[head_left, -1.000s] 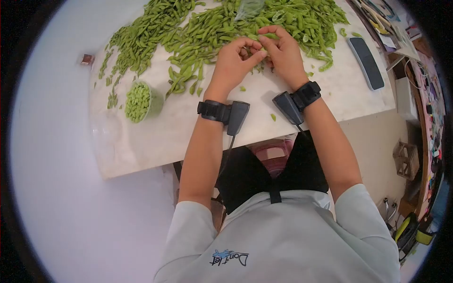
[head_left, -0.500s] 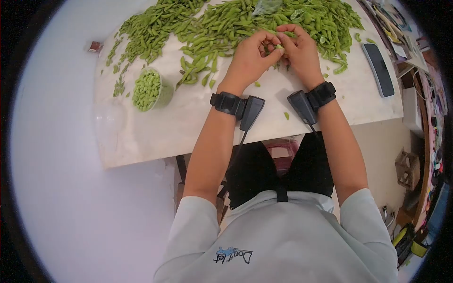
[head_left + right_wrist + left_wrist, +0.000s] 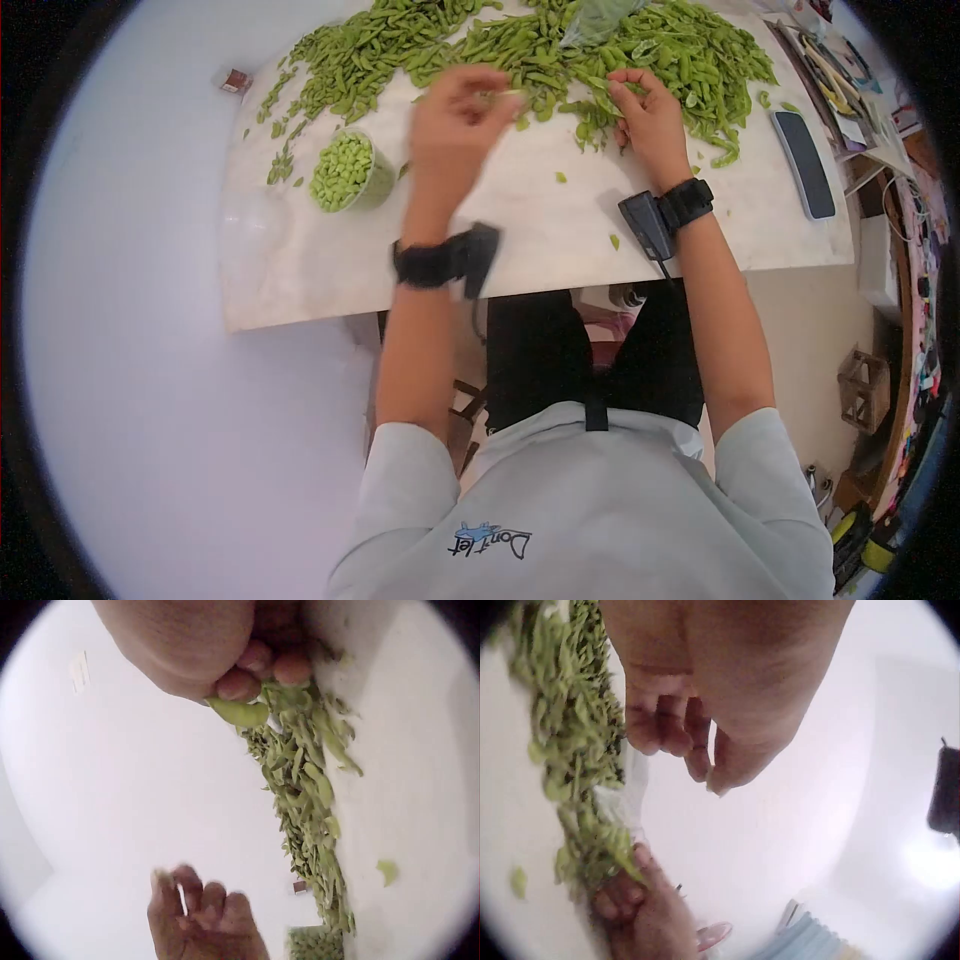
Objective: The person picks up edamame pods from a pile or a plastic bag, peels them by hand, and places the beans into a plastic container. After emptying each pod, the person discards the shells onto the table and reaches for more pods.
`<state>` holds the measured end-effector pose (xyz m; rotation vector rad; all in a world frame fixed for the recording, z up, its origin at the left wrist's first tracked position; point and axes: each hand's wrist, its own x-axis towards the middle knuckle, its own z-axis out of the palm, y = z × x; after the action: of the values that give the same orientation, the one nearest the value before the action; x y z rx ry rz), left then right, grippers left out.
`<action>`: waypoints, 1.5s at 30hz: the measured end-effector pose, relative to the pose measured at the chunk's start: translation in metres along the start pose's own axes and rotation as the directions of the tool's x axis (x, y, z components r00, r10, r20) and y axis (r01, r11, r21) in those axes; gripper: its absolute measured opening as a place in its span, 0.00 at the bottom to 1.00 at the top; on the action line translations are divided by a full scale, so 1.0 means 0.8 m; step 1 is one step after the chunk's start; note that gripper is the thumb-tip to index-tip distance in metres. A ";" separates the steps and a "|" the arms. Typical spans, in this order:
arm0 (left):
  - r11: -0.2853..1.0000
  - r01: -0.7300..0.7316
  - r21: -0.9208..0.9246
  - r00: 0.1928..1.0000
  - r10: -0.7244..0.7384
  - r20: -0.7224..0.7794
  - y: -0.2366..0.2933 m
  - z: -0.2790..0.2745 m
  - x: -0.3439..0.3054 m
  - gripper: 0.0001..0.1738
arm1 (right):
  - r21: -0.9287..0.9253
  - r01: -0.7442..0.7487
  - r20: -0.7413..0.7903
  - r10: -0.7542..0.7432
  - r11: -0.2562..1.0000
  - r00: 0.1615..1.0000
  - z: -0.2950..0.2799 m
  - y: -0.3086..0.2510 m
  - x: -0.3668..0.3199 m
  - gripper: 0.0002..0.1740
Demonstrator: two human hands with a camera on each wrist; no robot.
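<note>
My left hand [image 3: 455, 125], blurred by motion, is over the table left of the right hand. Its thumb and forefinger meet in a pinch, with a pale green bean at their tips in the head view, mostly hidden by the fingers. Between thumb and fingers my right hand [image 3: 652, 125] pinches a green soybean pod [image 3: 240, 713], close in front of the pod heap. Loose soybean pods [image 3: 690, 60] spread across the far side of the table. A clear plastic cup [image 3: 378, 183] of shelled beans [image 3: 340, 170] stands left of my left hand.
On the white table [image 3: 520, 240], a phone [image 3: 803, 165] lies at the right. A clear plastic bag [image 3: 600, 18] rests on the pods at the back. Small pod scraps [image 3: 615, 241] dot the near surface. Various items crowd a shelf [image 3: 905, 330] at the far right.
Both hands were together over the pods; now my left hand has drawn away leftward, toward the cup. My right hand stays by the heap with the pod. The head view has shifted slightly.
</note>
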<state>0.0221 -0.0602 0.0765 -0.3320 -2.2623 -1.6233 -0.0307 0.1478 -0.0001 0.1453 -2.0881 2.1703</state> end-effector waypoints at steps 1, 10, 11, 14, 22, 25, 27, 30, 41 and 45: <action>0.999 -0.019 0.046 0.997 0.022 -0.068 0.007 -0.028 -0.005 0.12 | 0.011 0.001 0.008 -0.001 1.000 1.000 -0.001 0.001 0.000 0.09; 0.696 0.274 0.664 0.954 -0.110 -0.277 -0.007 -0.199 -0.042 0.08 | -0.020 -0.032 0.027 0.032 0.999 0.999 0.002 -0.010 -0.004 0.09; 0.681 0.257 0.686 0.959 -0.094 -0.266 -0.008 -0.199 -0.045 0.08 | -0.012 -0.030 0.032 0.031 0.999 0.999 0.001 -0.010 -0.004 0.09; 0.663 0.230 0.712 0.970 -0.101 -0.219 -0.022 -0.201 -0.046 0.10 | -0.015 -0.022 0.033 0.022 1.000 0.999 -0.001 -0.008 -0.005 0.09; 0.869 0.163 0.466 0.954 -0.019 -0.299 -0.018 -0.197 -0.042 0.15 | 0.007 -0.011 0.027 0.011 1.000 1.000 -0.002 -0.002 -0.002 0.10; 0.901 0.139 0.412 0.957 -0.015 -0.290 -0.003 -0.181 -0.038 0.14 | 0.039 0.001 0.013 -0.002 0.999 1.000 -0.002 0.000 -0.001 0.12; 0.914 0.125 0.386 0.969 -0.030 -0.245 0.004 -0.160 -0.030 0.13 | 0.037 0.009 0.006 -0.009 0.999 1.000 -0.005 0.004 0.000 0.13; 0.921 0.090 0.379 0.994 -0.058 -0.096 0.008 -0.123 -0.013 0.11 | -0.019 -0.007 -0.006 0.007 1.000 1.000 -0.003 0.010 0.004 0.15; 0.802 -0.129 0.583 0.983 0.026 0.182 -0.036 0.051 0.052 0.12 | 0.190 0.110 -0.112 -0.089 0.976 0.990 -0.009 -0.005 -0.002 0.17; 0.691 -0.274 0.669 0.961 0.221 0.165 -0.066 0.067 0.078 0.09 | 0.189 0.135 -0.186 -0.100 0.973 0.978 -0.008 0.003 0.002 0.16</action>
<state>-0.0618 -0.0264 0.0400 -0.4713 -2.5420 -0.5562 -0.0328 0.1545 -0.0025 0.0912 -1.7211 2.2299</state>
